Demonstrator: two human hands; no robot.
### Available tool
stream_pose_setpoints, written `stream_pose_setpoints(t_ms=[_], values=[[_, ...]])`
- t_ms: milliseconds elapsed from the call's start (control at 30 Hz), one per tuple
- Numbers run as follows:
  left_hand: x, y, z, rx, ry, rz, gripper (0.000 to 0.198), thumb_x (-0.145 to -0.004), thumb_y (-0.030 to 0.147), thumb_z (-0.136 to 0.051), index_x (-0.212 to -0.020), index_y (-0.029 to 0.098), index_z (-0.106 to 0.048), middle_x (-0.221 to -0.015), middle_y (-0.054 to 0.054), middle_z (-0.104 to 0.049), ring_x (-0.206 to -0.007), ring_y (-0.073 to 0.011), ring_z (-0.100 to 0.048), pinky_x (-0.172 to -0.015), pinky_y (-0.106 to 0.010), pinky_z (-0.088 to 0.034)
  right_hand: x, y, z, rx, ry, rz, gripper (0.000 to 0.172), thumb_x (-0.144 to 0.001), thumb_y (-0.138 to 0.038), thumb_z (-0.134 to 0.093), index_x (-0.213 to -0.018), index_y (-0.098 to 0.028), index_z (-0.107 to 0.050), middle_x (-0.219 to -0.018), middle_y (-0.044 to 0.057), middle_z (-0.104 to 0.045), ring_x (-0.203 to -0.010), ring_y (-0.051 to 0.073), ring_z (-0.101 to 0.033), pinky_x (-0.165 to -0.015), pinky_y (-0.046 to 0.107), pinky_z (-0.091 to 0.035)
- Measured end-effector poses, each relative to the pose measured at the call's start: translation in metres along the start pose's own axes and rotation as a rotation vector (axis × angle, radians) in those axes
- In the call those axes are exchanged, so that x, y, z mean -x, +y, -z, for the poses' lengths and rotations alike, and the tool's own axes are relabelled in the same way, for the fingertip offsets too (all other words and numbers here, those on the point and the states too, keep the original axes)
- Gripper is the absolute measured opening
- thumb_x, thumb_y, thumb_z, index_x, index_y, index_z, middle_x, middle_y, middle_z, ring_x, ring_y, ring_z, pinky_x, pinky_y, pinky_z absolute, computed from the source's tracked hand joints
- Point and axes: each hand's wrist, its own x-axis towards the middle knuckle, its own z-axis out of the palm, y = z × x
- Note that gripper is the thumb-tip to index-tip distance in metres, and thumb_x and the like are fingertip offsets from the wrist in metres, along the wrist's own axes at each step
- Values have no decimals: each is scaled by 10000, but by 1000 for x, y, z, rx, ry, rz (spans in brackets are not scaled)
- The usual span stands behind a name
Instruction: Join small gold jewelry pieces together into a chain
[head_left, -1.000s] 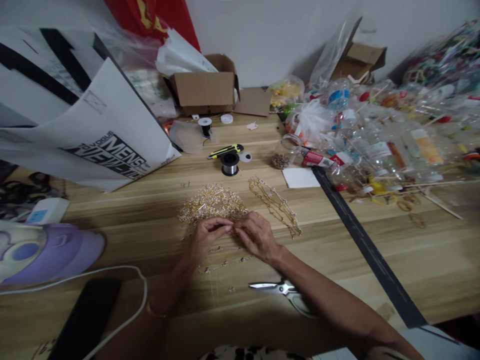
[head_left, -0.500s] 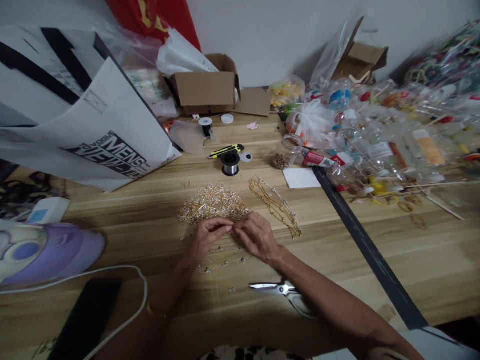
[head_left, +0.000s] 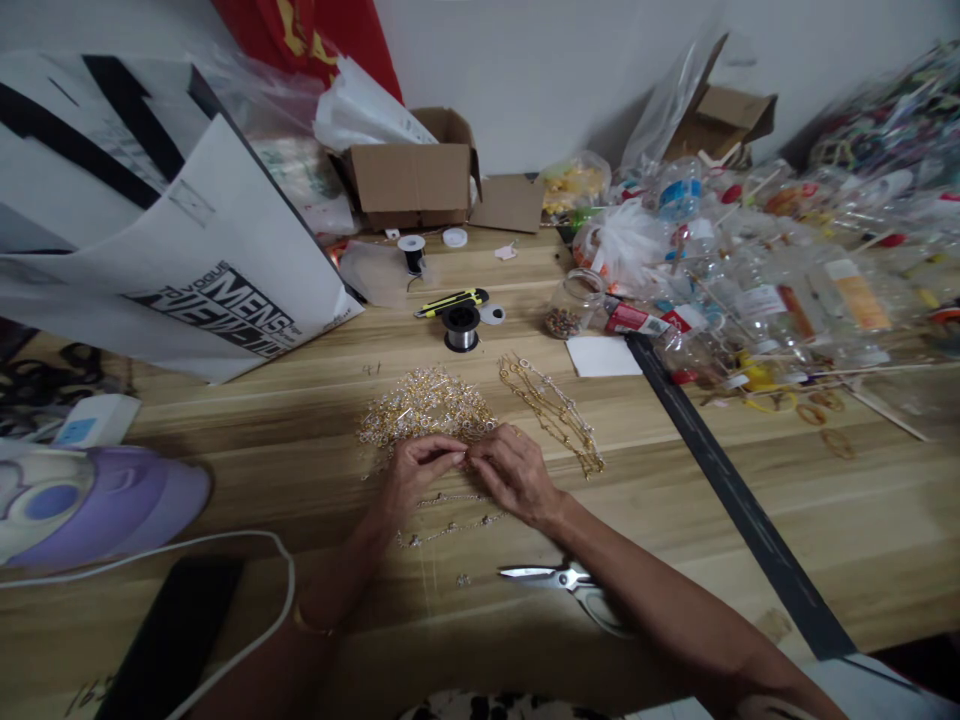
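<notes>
My left hand (head_left: 422, 472) and my right hand (head_left: 516, 472) meet at the fingertips, each in a pinch. What lies between the fingers is too small and hidden to make out. Just beyond them is a pile of small gold and silver jewellery pieces (head_left: 427, 402). A silver beaded chain (head_left: 451, 527) lies on the table below my hands, partly under the right one. Gold and silver chains (head_left: 553, 412) are laid out to the right of the pile. Scissors (head_left: 570, 580) with pale handles rest by my right forearm, near a few tiny silver bits (head_left: 463, 580).
Behind the pile are a spool of silver wire (head_left: 461, 330), a yellow-black cutter knife (head_left: 451, 302) and a jar of beads (head_left: 574, 305). A white paper bag (head_left: 180, 270) stands left, above a dark phone (head_left: 176, 635). Plastic bottles (head_left: 765, 290) crowd the right. A cardboard box (head_left: 411, 180) is at the back.
</notes>
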Motion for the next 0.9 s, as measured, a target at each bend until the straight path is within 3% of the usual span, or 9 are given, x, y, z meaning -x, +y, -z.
stream_pose_setpoints(t_ms=[900], values=[[1, 5, 0, -44, -11, -17, 132, -658, 257, -711, -726, 144, -718, -690, -34, -714, -657, -158, -641, -658, -248, -509, 1, 1, -1, 20, -18, -11, 80, -890, -169, -489, -908, -186, -565, -827, 62, -603, -768, 174, -540, -700, 315, -451]])
